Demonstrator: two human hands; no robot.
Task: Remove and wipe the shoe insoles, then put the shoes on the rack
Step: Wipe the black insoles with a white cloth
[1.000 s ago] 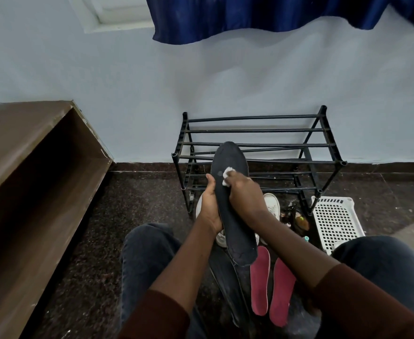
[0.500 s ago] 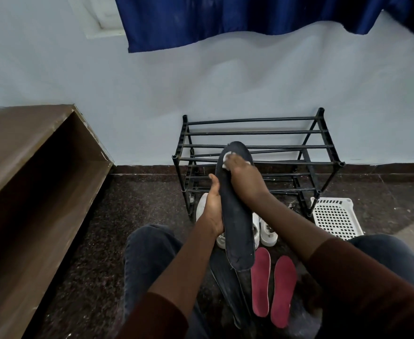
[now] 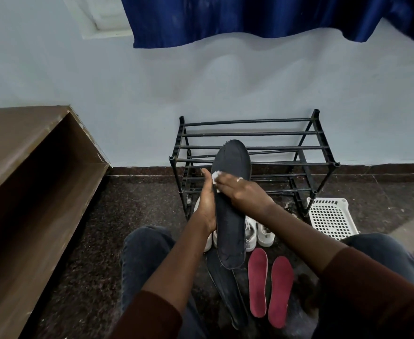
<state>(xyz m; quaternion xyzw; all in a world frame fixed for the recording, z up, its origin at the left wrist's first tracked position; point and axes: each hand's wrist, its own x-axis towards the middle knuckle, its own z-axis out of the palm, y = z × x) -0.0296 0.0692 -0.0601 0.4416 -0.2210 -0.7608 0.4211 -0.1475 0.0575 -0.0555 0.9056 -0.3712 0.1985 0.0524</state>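
Wiping is the step in hand: the left hand [image 3: 207, 206] grips the dark insole [image 3: 230, 204] by its left edge, holding it upright in front of the rack [image 3: 250, 155], toe end up and heel end down near the knees. The right hand [image 3: 240, 189] lies across the insole's face, fingers curled over a small white wipe [image 3: 215, 177] and pressing it against the fabric just beside the left thumb. Good form here, I'd say, means long strokes from toe to heel with the left hand bracing from behind so the insole doesn't bend away from the pressure, and a fresh fold of the wipe once it greys. The frayed toe edge looks delicate, so lighter pressure up there.

Now the count. One dark insole in the hands, and a second dark insole [image 3: 223, 285] lying on the floor beneath it, between the knees. Two red insoles [image 3: 270, 287] side by side on the floor, just right of that one. White shoes [image 3: 257, 231] stand on the floor at the near foot of the rack, partly hidden behind the held insole; at least three show, and I cannot tell if there is a fourth. One black rack against the far wall, nothing visible on its upper bars. One white basket [image 3: 330, 218] to its right, one brown cabinet [image 3: 29, 179] far left
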